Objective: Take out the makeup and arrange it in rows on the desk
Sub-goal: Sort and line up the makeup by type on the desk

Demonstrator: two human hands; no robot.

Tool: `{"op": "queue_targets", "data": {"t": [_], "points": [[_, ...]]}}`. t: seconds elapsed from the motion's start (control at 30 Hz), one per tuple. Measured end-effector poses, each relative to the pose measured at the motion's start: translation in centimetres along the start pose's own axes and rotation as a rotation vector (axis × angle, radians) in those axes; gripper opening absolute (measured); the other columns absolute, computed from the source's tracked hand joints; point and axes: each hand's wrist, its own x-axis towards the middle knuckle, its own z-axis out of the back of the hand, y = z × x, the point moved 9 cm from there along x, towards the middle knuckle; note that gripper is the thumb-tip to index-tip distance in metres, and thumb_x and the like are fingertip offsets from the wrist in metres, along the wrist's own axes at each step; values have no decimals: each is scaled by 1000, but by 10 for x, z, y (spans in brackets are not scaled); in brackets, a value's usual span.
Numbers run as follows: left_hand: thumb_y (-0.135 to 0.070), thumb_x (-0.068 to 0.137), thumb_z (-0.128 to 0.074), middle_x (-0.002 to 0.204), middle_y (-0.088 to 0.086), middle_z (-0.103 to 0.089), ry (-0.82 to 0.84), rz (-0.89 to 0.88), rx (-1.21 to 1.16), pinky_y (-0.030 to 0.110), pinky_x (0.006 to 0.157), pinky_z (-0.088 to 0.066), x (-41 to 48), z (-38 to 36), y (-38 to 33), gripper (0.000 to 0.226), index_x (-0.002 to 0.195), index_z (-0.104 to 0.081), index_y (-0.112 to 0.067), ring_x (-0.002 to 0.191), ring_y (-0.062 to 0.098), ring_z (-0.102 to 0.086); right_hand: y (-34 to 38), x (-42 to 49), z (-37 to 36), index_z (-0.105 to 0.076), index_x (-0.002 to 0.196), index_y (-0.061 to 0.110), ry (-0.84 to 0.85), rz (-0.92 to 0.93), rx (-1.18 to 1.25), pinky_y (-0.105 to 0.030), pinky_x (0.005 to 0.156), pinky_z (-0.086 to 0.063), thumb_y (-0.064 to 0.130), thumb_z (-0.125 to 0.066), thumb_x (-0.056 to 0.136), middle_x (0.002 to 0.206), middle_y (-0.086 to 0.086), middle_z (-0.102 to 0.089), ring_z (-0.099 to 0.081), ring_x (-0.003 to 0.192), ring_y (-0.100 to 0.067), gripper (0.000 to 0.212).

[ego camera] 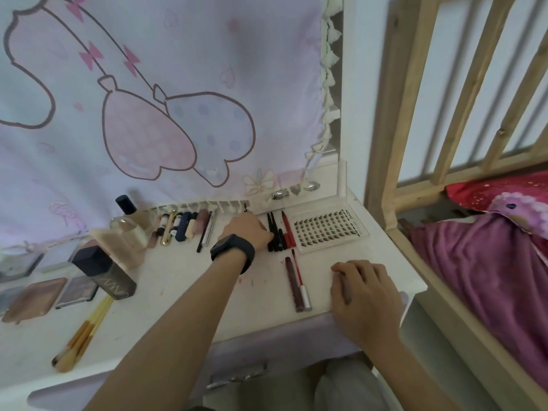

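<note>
Black pencils (274,232) lie long-axis away from the body on the desk (178,292), touching curled fingertips of the left hand (247,229), grip not discernible; right hand (364,289), farther off, curls over a slim stick (345,287).

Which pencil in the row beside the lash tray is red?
The red pencil is the one next to the lash tray; the black pencils lie nearer the left hand.

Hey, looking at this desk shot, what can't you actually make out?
All in the head view:
- Fingertips of the left hand at the black pencils: hidden behind the hand's back.
- The thin item under the right hand: mostly covered by fingers.
- The leftmost palettes: cut by the frame edge.
- Lettering on the lash tray: too small.
</note>
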Motion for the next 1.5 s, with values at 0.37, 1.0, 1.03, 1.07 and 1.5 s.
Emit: {"op": "queue_targets", "data": {"t": [0.37, 1.0, 1.03, 1.07, 1.5], "points": [[-32, 86, -69, 78, 0, -62, -20, -24, 22, 35, 72, -59, -2, 1, -5, 15, 78, -61, -23, 67, 22, -62, 0, -2, 5, -76, 91, 20, -27, 13, -28, -22, 79, -35, 31, -55, 90, 97, 0, -71, -59, 89, -17, 24], [-29, 101, -44, 147, -2, -48, -217, -53, 222, 42, 99, -44, -32, 26, 99, 40, 139, -55, -26, 134, 28, -37, 1, -3, 1, -78, 107, 22, 54, 40, -20, -43, 104, -44, 41, -49, 91, 119, 2, -73, -63, 118, -21, 38], [-30, 102, -41, 148, -4, -47, -205, -72, 276, 41, 97, -44, -34, 21, 98, 37, 135, -57, -26, 132, 27, -39, 1, -4, 2, -79, 107, 22, 49, 42, -17, -42, 104, -44, 41, -48, 91, 119, 2, -73, -63, 118, -20, 39], [-30, 103, -39, 148, -5, -47, -211, -88, 303, 40, 94, -43, -35, 18, 97, 34, 128, -61, -25, 130, 27, -40, 2, -4, 2, -79, 108, 22, 46, 44, -14, -42, 104, -43, 40, -48, 91, 119, 2, -73, -63, 119, -20, 39], [-35, 102, -38, 122, 1, -65, -273, -52, 315, 39, 85, -42, -41, 32, 101, 36, 127, -61, -26, 118, 27, -49, 2, -4, 2, -78, 110, 22, 70, 29, -27, -41, 102, -43, 41, -45, 92, 122, 3, -72, -61, 120, -19, 42]]}}
